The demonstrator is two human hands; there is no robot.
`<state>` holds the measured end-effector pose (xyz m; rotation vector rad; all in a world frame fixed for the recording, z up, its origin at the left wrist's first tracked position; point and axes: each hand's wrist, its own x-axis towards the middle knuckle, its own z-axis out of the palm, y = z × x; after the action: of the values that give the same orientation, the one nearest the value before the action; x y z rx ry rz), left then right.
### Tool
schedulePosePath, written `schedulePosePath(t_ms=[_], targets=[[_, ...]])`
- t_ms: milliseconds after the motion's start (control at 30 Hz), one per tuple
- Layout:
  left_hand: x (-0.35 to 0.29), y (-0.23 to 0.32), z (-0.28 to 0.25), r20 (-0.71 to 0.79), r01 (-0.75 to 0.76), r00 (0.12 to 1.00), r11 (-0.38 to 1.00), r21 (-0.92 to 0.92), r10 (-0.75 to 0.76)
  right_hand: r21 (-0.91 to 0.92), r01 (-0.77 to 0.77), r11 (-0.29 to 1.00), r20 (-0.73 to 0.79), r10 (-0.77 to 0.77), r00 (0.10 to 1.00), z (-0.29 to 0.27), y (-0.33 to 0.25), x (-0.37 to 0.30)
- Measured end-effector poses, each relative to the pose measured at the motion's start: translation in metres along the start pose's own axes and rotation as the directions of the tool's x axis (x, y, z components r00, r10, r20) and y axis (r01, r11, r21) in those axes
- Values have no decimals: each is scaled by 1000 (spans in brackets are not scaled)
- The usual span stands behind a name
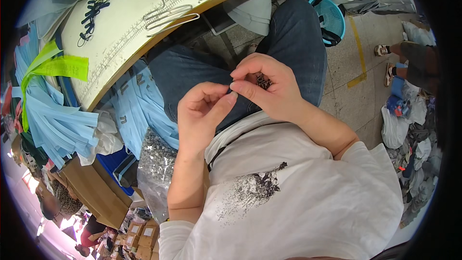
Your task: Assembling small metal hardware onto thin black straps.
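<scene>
Above my lap, my left hand [198, 115] and my right hand [279, 86] meet at the fingertips. Thumb and forefinger of the left are pinched at a small dark piece [230, 88], too small to name. The right thumb and forefinger press at the same spot. Cupped in the right palm is a cluster of small dark metal pieces [263, 82]. Left of my legs hang light blue fabric strips [139, 103], some carrying small dark pieces. Beside my left forearm stands a clear plastic bag [156, 163] filled with many small grey and dark pieces.
A curved white table [120, 33] with ruler markings holds a bent wire rack [171, 19], dark cords [91, 17] and a light blue strip bundle [53, 120] with a green band [57, 66]. A blue basket [332, 19] stands beyond my knee. Another person's legs [411, 58] show at right.
</scene>
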<state>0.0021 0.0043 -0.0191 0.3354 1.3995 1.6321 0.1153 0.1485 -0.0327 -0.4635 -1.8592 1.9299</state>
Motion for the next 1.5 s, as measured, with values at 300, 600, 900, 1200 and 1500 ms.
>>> schedulePosePath(t_ms=[300,600,900,1200,1500], targets=[[-3,2,5,-19,-6,1000,1000,5,7,-46,187,981,-112,-191,975,1,4,2],[-1,2,4,-51,-34,998,999,-29,33,-155,321,934,55,-316,947,0,4,2],[4,-5,0,31,-338,936,875,348,349,223,-224,949,149,194,970,-1,7,1],[3,-13,-3,-10,-366,910,813,452,415,486,-376,789,190,325,927,-6,7,-1],[-2,-11,-1,78,-279,956,959,-39,281,701,-437,564,172,461,870,-1,7,0]])
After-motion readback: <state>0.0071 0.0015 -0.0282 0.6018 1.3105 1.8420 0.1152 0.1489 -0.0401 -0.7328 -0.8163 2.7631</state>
